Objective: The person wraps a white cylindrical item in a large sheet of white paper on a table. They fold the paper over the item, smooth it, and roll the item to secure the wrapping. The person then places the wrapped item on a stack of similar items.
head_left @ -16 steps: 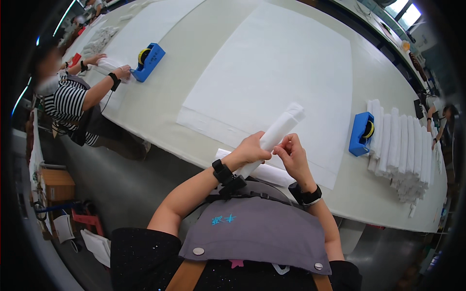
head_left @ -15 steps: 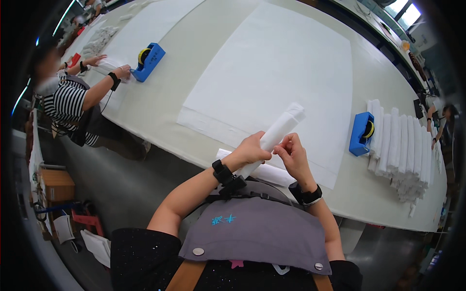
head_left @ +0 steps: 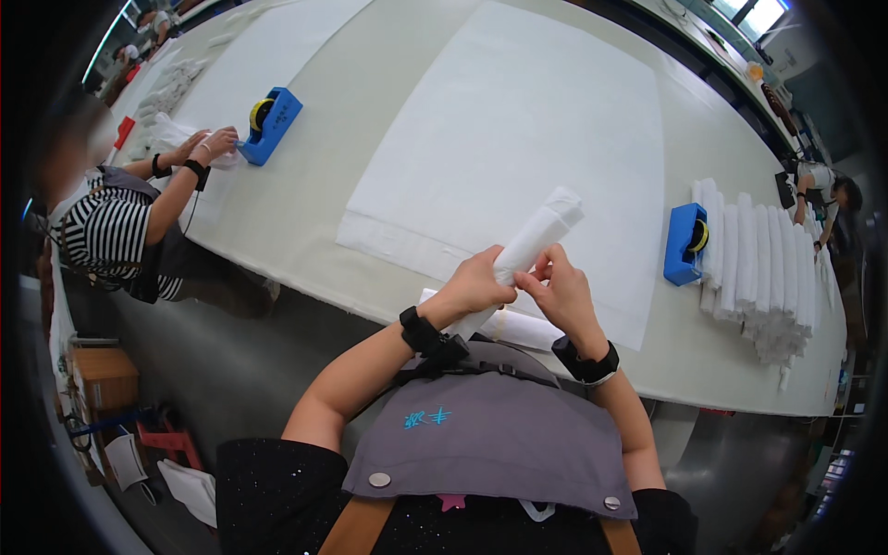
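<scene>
A white roll of thin sheet material (head_left: 546,227) is tilted above the table's near edge, its upper end pointing away to the right. My left hand (head_left: 476,282) wraps round its lower part, thumb across the front. Against the roll's right side, my right hand (head_left: 566,296) has thumb and index finger pinched together; what lies between them, if anything, is too small to make out. Another white roll (head_left: 525,329) lies at the table edge below my hands, partly hidden by them. Beyond, flat white sheets (head_left: 518,120) are spread over the table.
On the right, a blue tape dispenser (head_left: 683,245) stands beside a pile of white rolls (head_left: 758,259). Another blue tape dispenser (head_left: 275,129) is at the left, near a co-worker in a striped sleeve (head_left: 120,227) handling white material. Another person (head_left: 819,190) is at the far right.
My right fingertips have shifted slightly against the roll; my left hand keeps its hold. The left co-worker's hands have come closer together beside the dispenser. The whole view has shifted a little.
</scene>
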The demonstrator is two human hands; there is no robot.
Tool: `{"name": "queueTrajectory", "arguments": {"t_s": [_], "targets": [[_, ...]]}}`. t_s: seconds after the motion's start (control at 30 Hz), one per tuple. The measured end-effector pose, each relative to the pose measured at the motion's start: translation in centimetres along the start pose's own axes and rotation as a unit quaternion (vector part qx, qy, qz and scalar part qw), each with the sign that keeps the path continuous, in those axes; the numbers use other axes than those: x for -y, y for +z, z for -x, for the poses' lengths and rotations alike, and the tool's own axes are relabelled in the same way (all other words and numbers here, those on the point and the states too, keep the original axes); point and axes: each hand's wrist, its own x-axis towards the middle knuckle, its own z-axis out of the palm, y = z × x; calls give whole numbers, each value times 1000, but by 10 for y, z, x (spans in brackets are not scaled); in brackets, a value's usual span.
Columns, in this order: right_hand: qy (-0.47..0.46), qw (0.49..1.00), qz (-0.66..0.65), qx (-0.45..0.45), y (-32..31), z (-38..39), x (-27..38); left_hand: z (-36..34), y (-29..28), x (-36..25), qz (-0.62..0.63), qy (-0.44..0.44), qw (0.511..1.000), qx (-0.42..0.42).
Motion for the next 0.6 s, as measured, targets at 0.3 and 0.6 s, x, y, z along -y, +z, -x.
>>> {"name": "queueTrajectory", "arguments": {"t_s": [0.3,0.6], "targets": [[154,976,-54,-142,-2,8,-59,5,-16,-29,228,-40,955,186],[-309,884,335,102,-56,5,7,8,2,-29,-32,-9,955,293]]}}
